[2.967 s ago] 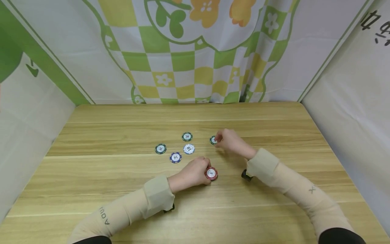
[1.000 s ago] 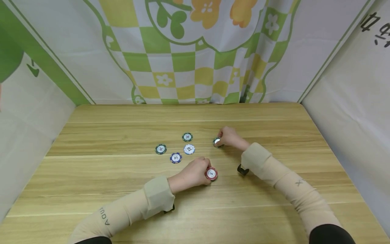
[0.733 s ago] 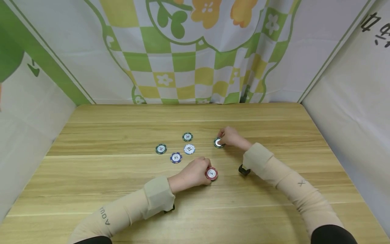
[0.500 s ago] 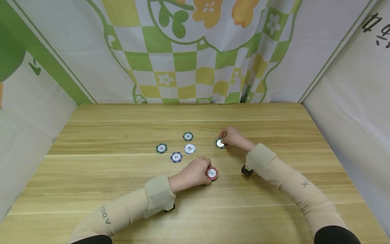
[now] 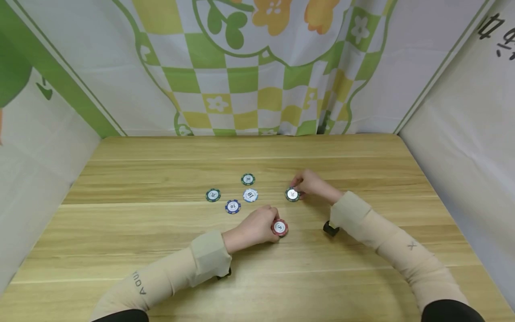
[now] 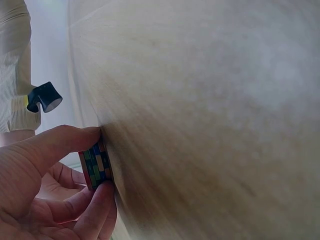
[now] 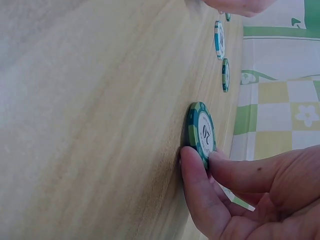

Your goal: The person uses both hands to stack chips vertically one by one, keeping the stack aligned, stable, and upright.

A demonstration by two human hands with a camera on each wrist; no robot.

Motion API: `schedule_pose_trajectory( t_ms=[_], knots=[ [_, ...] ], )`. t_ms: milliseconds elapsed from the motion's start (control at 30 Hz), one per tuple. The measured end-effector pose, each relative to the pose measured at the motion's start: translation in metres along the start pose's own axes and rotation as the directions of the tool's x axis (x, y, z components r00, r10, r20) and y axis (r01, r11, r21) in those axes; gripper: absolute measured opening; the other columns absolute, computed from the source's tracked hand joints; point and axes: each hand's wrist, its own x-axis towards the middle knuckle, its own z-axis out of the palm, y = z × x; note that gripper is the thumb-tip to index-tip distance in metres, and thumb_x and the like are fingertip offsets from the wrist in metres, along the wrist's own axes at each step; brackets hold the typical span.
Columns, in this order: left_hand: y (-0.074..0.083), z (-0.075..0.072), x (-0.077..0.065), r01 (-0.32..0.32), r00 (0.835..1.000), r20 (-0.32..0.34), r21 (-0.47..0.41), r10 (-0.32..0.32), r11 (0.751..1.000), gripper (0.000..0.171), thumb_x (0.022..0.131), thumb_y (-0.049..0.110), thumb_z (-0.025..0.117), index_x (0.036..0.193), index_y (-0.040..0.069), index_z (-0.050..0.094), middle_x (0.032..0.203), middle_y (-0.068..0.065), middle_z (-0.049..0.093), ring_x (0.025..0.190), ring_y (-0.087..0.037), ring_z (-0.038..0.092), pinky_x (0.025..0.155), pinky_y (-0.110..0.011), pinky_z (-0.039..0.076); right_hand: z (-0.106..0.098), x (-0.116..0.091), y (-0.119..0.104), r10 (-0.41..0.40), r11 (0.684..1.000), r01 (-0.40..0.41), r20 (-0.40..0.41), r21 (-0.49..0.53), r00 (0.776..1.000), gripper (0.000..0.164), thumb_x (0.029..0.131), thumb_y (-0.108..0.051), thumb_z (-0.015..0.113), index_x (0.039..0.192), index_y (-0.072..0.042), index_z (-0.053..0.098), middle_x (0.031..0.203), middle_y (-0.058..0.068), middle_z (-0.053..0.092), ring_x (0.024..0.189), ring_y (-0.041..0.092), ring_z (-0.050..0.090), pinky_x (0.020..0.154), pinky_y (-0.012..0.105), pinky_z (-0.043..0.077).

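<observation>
My left hand (image 5: 255,226) grips a short stack of poker chips (image 5: 280,228), topped by a red chip marked 5. In the left wrist view, green and blue edges show below the red in the stack (image 6: 96,167), with thumb and fingers on opposite sides of it, low against the table. Farther back, my right hand (image 5: 314,184) pinches a green poker chip (image 5: 292,195) at its edge. The right wrist view shows this green chip (image 7: 202,131) reading 20, close over the wood, thumb on its face and a finger at its rim.
Loose chips lie left of my right hand: a green 20 (image 5: 248,179), a white 10 (image 5: 250,195), a blue 10 (image 5: 233,206) and another green one (image 5: 213,195). Behind the wooden table (image 5: 161,250) hangs a checked curtain (image 5: 241,89); white cloth walls flank both sides.
My right hand has moved the green chip a little to the right and nearer to me, and more of its face shows. The left hand and its stack have stayed in place.
</observation>
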Motion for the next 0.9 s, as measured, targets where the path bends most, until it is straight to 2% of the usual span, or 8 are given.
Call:
schedule_pose_trajectory(
  t_ms=[333,733,900],
  knots=[
    [0.000,0.000,0.000,-0.006,1.000,-0.005,-0.006,0.006,1.000,0.035,0.059,0.015,0.080,0.084,0.006,0.057,0.079,0.000,0.052,0.071,-0.012,0.049,0.064,-0.022,0.043,0.002,-0.008,0.004,0.025,0.999,-0.028,0.065,0.046,0.998,0.017,0.084,0.008,0.050,0.098,0.008,0.061,0.085,0.013,0.060,0.065,0.015,0.056,0.059,0.027,0.052],
    [0.000,-0.001,0.000,-0.002,1.000,0.003,-0.007,0.002,1.000,0.035,0.060,0.015,0.080,0.085,0.006,0.057,0.079,0.000,0.052,0.072,-0.012,0.049,0.064,-0.022,0.043,0.003,-0.018,0.002,0.034,0.999,-0.036,0.062,0.031,0.997,0.014,0.082,0.007,0.056,0.093,0.007,0.064,0.083,0.013,0.063,0.059,0.013,0.058,0.059,0.029,0.053],
    [0.000,-0.001,0.000,0.002,1.000,0.004,-0.008,-0.001,1.000,0.035,0.060,0.015,0.080,0.085,0.006,0.057,0.079,0.000,0.052,0.071,-0.012,0.049,0.064,-0.022,0.043,0.004,-0.023,0.002,0.015,0.999,-0.017,0.071,0.034,0.997,0.013,0.082,0.006,0.058,0.093,0.007,0.065,0.082,0.013,0.065,0.058,0.014,0.059,0.059,0.029,0.053]
  ],
)
